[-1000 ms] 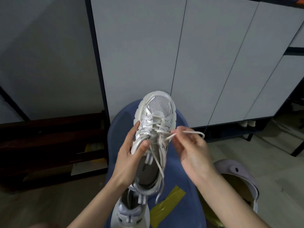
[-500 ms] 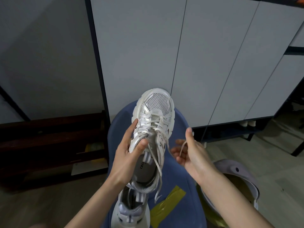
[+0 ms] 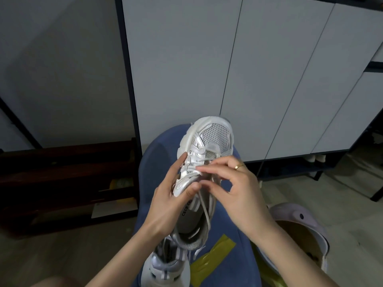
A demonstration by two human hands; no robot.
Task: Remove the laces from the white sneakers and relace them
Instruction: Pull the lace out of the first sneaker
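— How is my view set?

— I have one view only, a wide-angle camera worn on the head. It faces forward and down, close over the hands, with the white sneaker near centre.

— What bounds it?

— Cabinet doors fill the top, floor the lower edge. Straight lines bow outward.

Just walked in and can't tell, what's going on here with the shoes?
A person is working on a white sneaker held up over a blue seat. The left hand holds it by the side, while the right hand picks at the lace near the eyelets. The lace is loosened but threaded. A second sneaker sits below.
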